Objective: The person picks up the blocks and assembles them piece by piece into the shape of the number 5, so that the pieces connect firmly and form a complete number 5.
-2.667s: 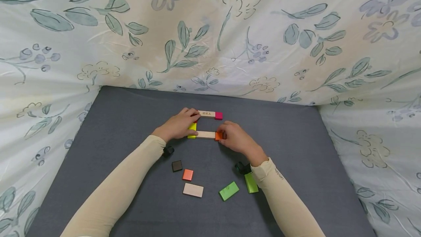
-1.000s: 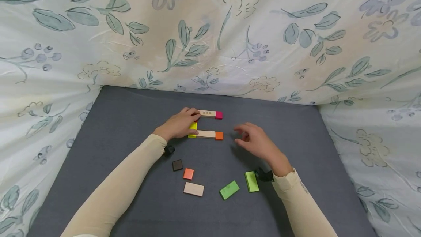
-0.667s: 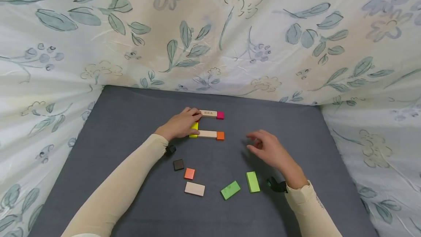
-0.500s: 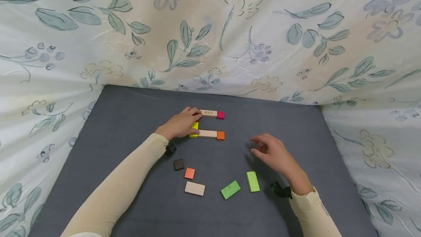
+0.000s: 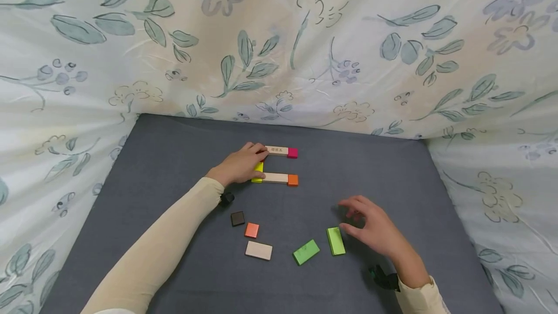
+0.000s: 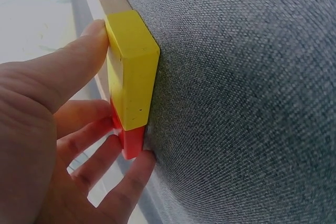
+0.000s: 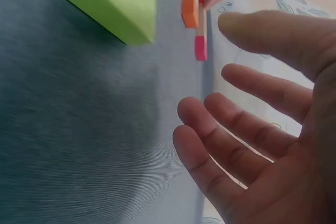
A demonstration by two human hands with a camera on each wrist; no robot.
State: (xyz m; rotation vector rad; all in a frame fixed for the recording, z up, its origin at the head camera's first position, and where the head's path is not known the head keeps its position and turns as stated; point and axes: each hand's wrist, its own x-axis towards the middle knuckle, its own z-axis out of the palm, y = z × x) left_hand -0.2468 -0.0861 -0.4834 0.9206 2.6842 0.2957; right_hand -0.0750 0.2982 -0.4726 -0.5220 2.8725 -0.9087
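Note:
My left hand (image 5: 239, 164) stays at the far middle of the table, thumb on a yellow block (image 6: 134, 61) and fingers round a red block (image 6: 133, 141) butted against its end. From these, two pale wooden blocks run rightward: a plain one (image 5: 275, 178) ending at an orange block (image 5: 293, 180), and a printed one (image 5: 277, 150) ending at a magenta block (image 5: 292, 153). The left fingers partly cover the corner where they meet. My right hand (image 5: 375, 229) hovers with parted, gently bent fingers and holds nothing, its thumb close to a light green block (image 5: 336, 241).
Nearer the front lie a green block (image 5: 306, 252), a pale wooden block (image 5: 259, 250), an orange-red square block (image 5: 251, 230) and a dark brown square block (image 5: 237, 218). Floral cloth (image 5: 279, 62) borders the grey table (image 5: 183, 159) at the back and sides.
My right hand has let go of the orange block and moved right and toward the front, beside the light green block. The left hand has kept its place on the yellow and red blocks.

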